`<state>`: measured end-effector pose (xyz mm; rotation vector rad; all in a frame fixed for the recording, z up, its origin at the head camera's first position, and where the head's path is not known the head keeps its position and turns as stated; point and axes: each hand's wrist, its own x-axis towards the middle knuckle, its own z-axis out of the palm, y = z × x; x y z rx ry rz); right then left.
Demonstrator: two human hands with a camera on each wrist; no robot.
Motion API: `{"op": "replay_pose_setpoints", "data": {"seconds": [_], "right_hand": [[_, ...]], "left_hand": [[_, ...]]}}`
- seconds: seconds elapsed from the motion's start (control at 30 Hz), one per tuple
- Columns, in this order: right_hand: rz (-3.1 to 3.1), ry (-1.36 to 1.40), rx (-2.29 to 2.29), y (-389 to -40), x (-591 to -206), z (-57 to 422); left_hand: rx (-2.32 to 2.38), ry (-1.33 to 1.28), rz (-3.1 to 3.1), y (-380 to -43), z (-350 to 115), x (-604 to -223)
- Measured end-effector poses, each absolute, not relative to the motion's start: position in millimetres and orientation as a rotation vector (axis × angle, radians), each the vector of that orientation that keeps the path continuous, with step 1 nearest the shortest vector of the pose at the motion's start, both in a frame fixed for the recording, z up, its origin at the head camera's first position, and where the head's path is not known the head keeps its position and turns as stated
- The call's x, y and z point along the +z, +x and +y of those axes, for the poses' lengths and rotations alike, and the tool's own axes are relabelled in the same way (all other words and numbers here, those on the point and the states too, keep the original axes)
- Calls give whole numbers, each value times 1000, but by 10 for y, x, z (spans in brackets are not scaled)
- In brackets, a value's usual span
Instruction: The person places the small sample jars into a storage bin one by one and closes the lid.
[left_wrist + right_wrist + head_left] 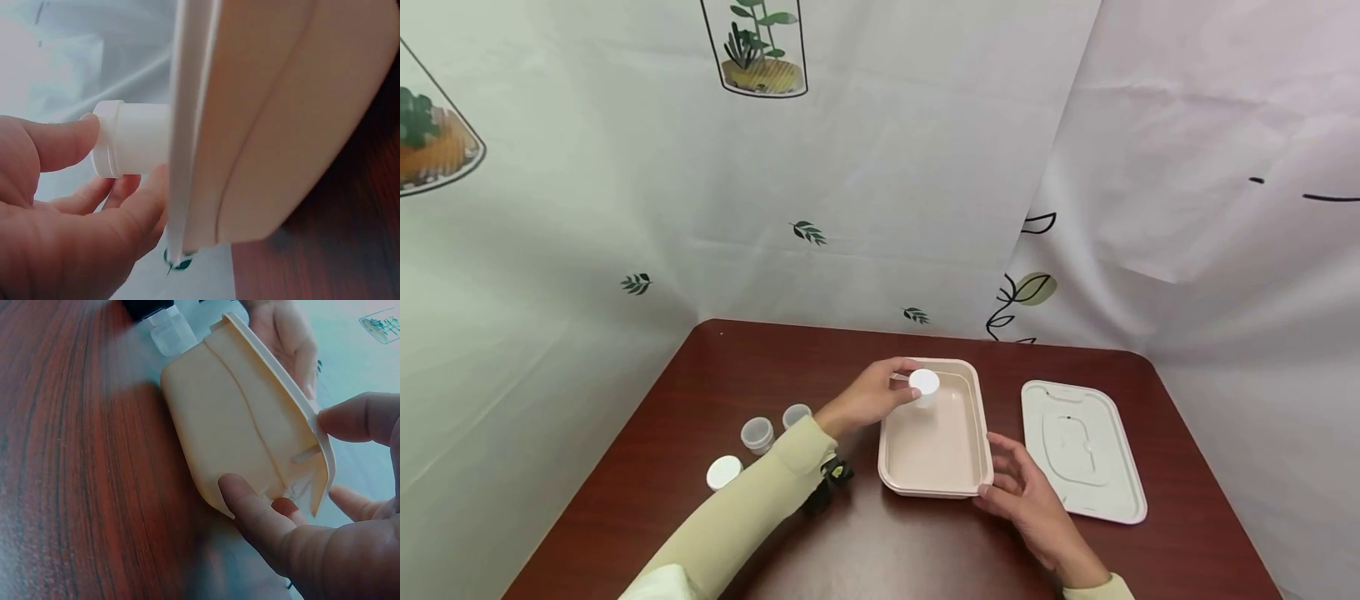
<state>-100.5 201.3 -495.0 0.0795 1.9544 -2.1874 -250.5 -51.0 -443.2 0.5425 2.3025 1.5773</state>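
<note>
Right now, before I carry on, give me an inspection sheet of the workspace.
Surface: reddish-brown, wood-grained table.
Job's things: white-capped jar at the opening of the beige container; white lid at right; two translucent cups and a round white cap at left.
Clutter: nothing seen.
Hands: left hand holds the jar; right hand grips the container's near right corner.
Cables: nothing seen.
Surroundings: pale sheeting printed with plants.

I see the head camera look forward and down, farthest off, over the table (865, 550) to the cloth (887, 167). The 2 wrist cameras sit low and close, tilted, facing the outside of the tub (934, 446). All 3 share the tub; head and right wrist share the left hand (872, 395) too.
</note>
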Motion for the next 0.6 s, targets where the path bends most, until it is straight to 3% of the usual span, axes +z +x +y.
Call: {"op": "replay_pose_setpoints", "data": {"seconds": [0.6], "right_hand": [[1954, 65, -2154, -990, -4948, 2014]], "left_hand": [[1263, 570, 2449, -2667, 3, -4605]]}}
